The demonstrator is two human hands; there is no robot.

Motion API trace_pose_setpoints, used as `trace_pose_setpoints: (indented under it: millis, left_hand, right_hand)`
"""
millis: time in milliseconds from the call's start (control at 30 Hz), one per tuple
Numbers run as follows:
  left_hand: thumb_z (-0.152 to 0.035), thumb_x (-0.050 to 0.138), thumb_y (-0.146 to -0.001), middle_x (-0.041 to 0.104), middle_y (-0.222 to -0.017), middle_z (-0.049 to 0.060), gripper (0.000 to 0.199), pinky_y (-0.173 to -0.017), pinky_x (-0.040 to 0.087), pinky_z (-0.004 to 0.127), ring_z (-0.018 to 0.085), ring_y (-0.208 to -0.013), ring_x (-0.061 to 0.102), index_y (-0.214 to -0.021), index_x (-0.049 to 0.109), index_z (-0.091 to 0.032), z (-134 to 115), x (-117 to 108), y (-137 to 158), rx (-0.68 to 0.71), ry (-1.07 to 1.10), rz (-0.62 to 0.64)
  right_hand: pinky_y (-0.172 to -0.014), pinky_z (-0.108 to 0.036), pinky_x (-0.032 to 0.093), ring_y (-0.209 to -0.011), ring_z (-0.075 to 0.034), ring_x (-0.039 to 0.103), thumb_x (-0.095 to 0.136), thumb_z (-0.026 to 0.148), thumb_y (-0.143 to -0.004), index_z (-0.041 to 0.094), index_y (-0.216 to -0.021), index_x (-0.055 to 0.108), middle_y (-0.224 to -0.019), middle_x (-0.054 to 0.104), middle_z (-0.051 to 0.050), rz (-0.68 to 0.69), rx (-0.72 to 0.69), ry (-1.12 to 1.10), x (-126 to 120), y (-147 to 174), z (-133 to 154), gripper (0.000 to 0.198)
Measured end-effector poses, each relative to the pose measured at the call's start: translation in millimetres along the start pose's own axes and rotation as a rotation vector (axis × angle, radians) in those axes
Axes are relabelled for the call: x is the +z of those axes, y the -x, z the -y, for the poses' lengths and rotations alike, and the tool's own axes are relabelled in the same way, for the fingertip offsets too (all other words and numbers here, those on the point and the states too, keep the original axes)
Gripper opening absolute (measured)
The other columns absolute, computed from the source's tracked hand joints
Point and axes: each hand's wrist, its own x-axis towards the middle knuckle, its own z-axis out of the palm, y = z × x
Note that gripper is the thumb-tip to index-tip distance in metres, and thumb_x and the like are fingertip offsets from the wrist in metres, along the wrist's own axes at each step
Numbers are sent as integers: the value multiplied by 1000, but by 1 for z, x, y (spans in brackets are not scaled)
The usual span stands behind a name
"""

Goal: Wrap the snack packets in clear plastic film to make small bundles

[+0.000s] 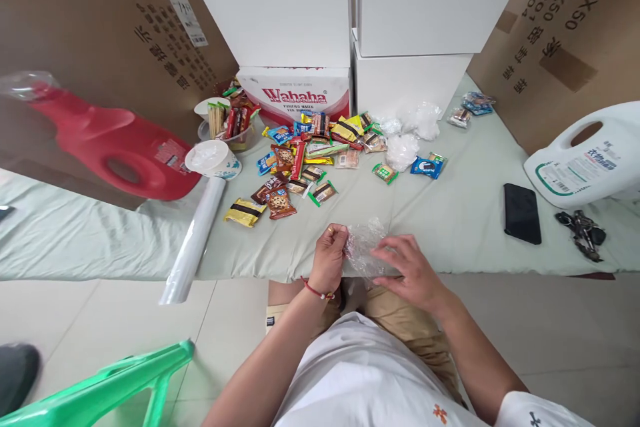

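Crumpled clear plastic film hangs over the near edge of the cloth-covered table. My left hand is closed, pinching the film's left side between thumb and fingers. On the film's right side is my right hand, with fingers apart and the fingertips at the film; whether they touch it is unclear. Beyond my hands lies a loose pile of wrapped snacks, with a yellow packet at its near left. To the right of the pile sit clear plastic bundles and a blue packet.
At left stand a red jug, a paper cup, a snack tub and a plastic roll overhanging the edge. A phone, keys and a white jug lie right. Boxes line the back.
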Motion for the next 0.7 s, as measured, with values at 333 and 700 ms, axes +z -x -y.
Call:
trace_pose_setpoints:
  millis: [333,700]
  left_hand:
    - [-80,44,-89,59,-61,2,68,-47,31,27,13,-50,46,-86,70,-17,-3,-26,37,43,-254,-70]
    - [-53,88,-62,63,-69,0,47,-60,45,24,12,-64,56,-75,61,-17,-25,-40,17,-126,-202,158]
  right_hand:
    - [-56,-26,41,-58,-12,50,60,44,-96,20,-87,70,-72,61,0,-349,489,-312,33,-12,8,27]
    - [-40,-21,19,-47,-6,32,88,58,-61,19,-78,66,-59,50,5,-365,871,-886,-8,-28,-5,48]
